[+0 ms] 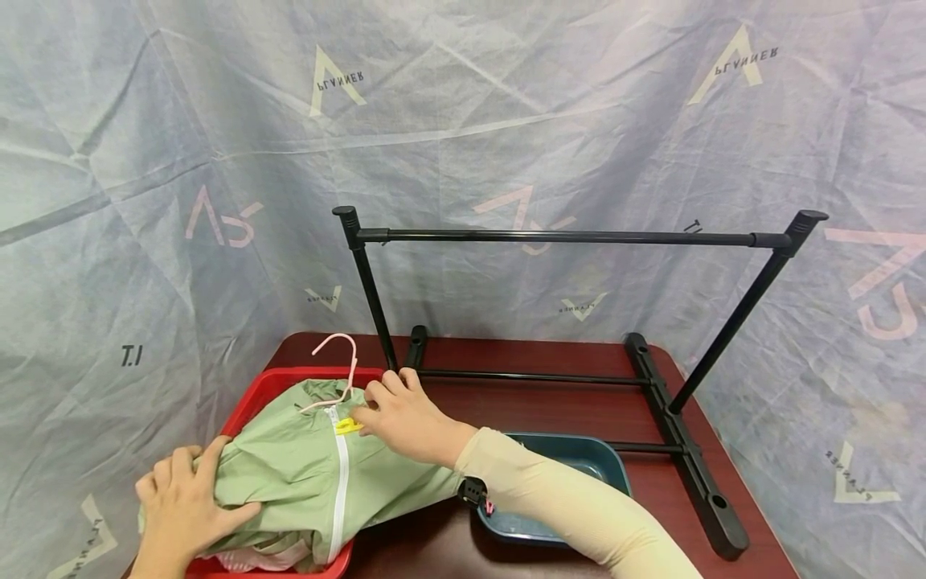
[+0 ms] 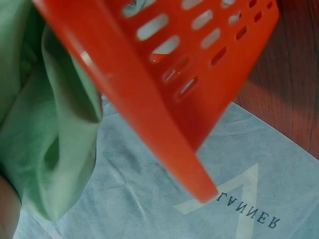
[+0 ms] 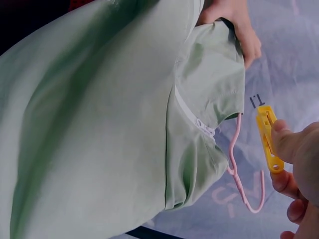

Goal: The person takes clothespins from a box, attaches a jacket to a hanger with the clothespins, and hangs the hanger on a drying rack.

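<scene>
A light green jacket [image 1: 282, 466] with a white zipper lies over the red basket [image 1: 249, 402]. Out of its collar sticks the hook of a pink hanger [image 1: 354, 362]. My left hand [image 1: 181, 494] rests at the jacket's left side by the basket, thumb spread from the fingers. My right hand [image 1: 415, 418] pinches a yellow clothespin [image 3: 269, 139] between thumb and fingers, beside the collar and hanger. In the left wrist view, green cloth [image 2: 60, 124] hangs beside the slotted red basket wall [image 2: 199, 89], and only a sliver of the hand shows.
Behind the basket and to the right stands a black garment rack [image 1: 571, 237] on the dark red table [image 1: 521, 410]. A blue tray [image 1: 608, 458] sits inside its base, partly behind my right forearm. Grey printed sheeting [image 1: 506, 104] surrounds the table. Pinkish cloth [image 1: 268, 555] shows beneath the jacket.
</scene>
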Motion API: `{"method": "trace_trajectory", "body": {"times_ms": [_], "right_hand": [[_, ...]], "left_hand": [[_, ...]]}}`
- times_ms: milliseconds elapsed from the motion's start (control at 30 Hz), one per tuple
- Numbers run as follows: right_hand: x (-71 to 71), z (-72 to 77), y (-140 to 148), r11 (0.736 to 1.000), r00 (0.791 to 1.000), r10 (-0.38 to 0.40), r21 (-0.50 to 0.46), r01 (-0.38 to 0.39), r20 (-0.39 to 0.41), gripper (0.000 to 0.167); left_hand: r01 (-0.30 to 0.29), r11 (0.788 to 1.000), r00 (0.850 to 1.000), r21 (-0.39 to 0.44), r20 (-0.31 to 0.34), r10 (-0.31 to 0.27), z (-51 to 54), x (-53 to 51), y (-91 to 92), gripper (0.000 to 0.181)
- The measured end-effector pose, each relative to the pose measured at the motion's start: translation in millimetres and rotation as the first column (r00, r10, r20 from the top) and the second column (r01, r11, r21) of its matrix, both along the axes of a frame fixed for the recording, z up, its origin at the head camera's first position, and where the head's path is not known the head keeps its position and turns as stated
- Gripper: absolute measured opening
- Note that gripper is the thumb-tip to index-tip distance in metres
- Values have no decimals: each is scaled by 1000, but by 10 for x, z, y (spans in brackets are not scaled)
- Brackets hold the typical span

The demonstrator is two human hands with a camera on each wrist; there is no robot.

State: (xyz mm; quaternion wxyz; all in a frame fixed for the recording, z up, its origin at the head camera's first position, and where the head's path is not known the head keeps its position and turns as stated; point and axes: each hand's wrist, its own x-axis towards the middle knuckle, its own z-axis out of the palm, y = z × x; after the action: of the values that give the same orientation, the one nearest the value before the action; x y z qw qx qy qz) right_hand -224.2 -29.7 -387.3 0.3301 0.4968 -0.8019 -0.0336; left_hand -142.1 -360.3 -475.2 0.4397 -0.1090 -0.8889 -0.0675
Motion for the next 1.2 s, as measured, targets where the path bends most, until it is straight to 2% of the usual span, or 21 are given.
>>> {"method": "trace_trajectory", "body": {"times_ms": [400, 700, 800, 1000, 1200], "right_hand": [[61, -18, -57, 999, 1000, -11, 32, 11, 3, 21], [117, -38, -161, 1000, 1000, 14, 27, -14, 0, 24], [135, -22, -194, 999, 999, 23, 35, -25, 36, 25], [141, -10, -268, 999, 999, 1, 43, -3, 51, 26], [129, -19, -312, 999, 998, -17, 38, 15, 62, 25]], "left_hand": [[3, 1000, 1000, 2, -2, -3, -3, -19, 23, 113], [-2, 1000, 999, 15, 52, 1, -5, -11, 19, 114], [-2, 1000, 999, 9, 37, 2, -12, -15, 8, 115], [8, 1000, 1000, -3, -16, -8, -26, -28, -18, 114], [7, 1000, 1000, 1, -3, -7, -27, -20, -8, 113]]}}
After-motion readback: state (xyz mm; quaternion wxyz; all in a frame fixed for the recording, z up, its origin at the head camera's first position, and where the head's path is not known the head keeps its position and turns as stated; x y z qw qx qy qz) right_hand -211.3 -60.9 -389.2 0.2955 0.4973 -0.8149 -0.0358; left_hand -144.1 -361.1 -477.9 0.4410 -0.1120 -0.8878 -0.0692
